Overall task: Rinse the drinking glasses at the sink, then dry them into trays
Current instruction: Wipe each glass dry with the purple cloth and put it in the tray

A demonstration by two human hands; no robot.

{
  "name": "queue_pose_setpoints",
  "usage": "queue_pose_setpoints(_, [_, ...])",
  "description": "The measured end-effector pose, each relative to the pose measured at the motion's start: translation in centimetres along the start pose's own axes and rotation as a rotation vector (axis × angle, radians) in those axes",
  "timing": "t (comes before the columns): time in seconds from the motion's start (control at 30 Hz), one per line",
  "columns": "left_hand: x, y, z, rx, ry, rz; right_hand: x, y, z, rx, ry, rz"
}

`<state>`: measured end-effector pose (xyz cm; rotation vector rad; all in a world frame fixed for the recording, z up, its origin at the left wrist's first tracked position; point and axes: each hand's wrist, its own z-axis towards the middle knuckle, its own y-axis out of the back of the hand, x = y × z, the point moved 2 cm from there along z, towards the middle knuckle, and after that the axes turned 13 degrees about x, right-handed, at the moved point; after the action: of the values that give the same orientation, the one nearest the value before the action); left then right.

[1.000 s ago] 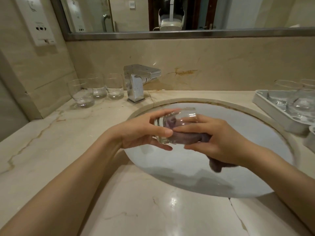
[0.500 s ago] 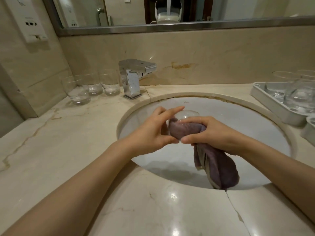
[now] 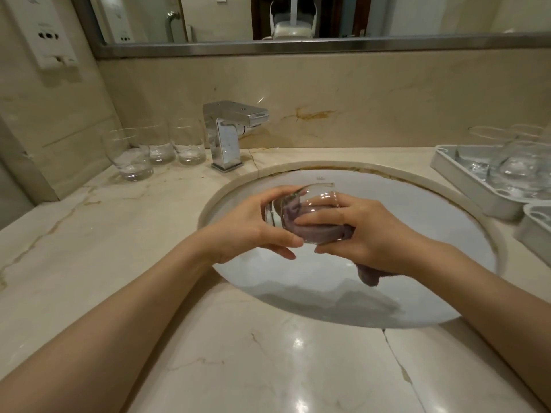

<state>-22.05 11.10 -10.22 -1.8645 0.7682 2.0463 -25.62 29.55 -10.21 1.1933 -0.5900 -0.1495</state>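
The left hand is holding the glass; the right hand is pinching the cloth. Wet glass could be slipping into the sink.

A beige marble countertop with brown veins and a crack carries everything; a round white basin is sunk into it directly under the grip; a chrome faucet stands beyond the grip; three upright tumblers stand far left; two white trays sit right, the farther one holding glasses.
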Motion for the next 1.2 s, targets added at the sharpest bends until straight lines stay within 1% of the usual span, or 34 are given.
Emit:
queue_pose_setpoints(0.07, [0.1,-0.1,0.0,-0.066,-0.019,0.16,-0.1,-0.3,0.2,0.057,-0.076,0.226])
queue_pose_setpoints(0.17, [0.5,-0.3,-0.1,-0.121,-0.068,0.558,-0.1,-0.5,0.3,0.138,-0.193,0.659])
queue_pose_setpoints(0.2, [0.7,-0.4,-0.2,-0.126,-0.096,0.632,-0.2,-0.5,0.4,0.147,-0.206,0.736])
queue_pose_setpoints(0.23, [0.8,-0.3,-0.2,-0.131,-0.122,0.655,-0.2,-0.5,0.4,0.14,-0.207,0.761])
queue_pose_setpoints(0.3, [0.8,0.0,0.0,-0.144,-0.145,0.61,0.0,-0.4,0.4,0.115,-0.187,0.73])
queue_pose_setpoints(0.4, [0.3,0.5,0.2,-0.122,-0.082,0.437,0.5,-0.6,0.2,0.049,-0.133,0.568])
queue_pose_setpoints(0.43, [0.1,0.7,0.1,-0.095,-0.06,0.339,0.6,-0.6,0.1,0.016,-0.099,0.452])
queue_pose_setpoints(0.53, [0.0,1.0,0.0,0.027,-0.019,-0.049,0.5,-0.7,0.0,-0.052,0.06,-0.048])
queue_pose_setpoints(0.57, [0.0,1.1,-0.1,0.057,-0.011,-0.135,0.3,-0.6,-0.1,-0.072,0.084,-0.144])
queue_pose_setpoints(0.6, [0.1,1.2,-0.1,0.075,0.0,-0.184,0.3,-0.4,-0.1,-0.089,0.089,-0.176])
queue_pose_setpoints(0.67, [0.1,1.2,-0.1,0.086,0.012,-0.179,0.2,-0.2,-0.2,-0.073,0.078,-0.126])
queue_pose_setpoints(0.73, [0.1,0.8,-0.1,0.06,0.015,-0.079,0.2,-0.4,-0.1,-0.009,0.032,0.08])
queue_pose_setpoints(0.8, [0.0,0.5,-0.2,-0.004,-0.005,0.1,0.4,-0.3,0.1,0.037,-0.078,0.375])
queue_pose_setpoints(0.87, [0.0,0.4,-0.2,-0.064,-0.05,0.367,0.3,-0.5,0.2,0.093,-0.183,0.699])
queue_pose_setpoints(0.9, [0.2,0.2,-0.1,-0.072,-0.077,0.499,0.2,-0.6,0.3,0.129,-0.234,0.824])
queue_pose_setpoints(0.93, [0.4,0.0,-0.1,-0.071,-0.096,0.593,0.1,-0.6,0.2,0.159,-0.275,0.897])
queue_pose_setpoints(1.0, [0.7,-0.2,0.0,-0.071,-0.112,0.658,0.0,-0.6,0.2,0.172,-0.297,0.91])
queue_pose_setpoints(1.07, [0.7,-0.2,0.2,-0.08,-0.111,0.6,-0.1,-0.7,0.1,0.135,-0.278,0.839])
queue_pose_setpoints(1.1, [0.6,0.0,0.2,-0.075,-0.091,0.528,0.0,-0.7,0.1,0.103,-0.255,0.766])
queue_pose_setpoints(1.13, [0.5,0.1,0.3,-0.063,-0.062,0.424,0.0,-0.7,0.1,0.063,-0.216,0.638])
queue_pose_setpoints(1.2, [0.5,0.3,0.1,-0.02,0.003,0.17,0.1,-0.9,0.0,0.015,-0.093,0.287])
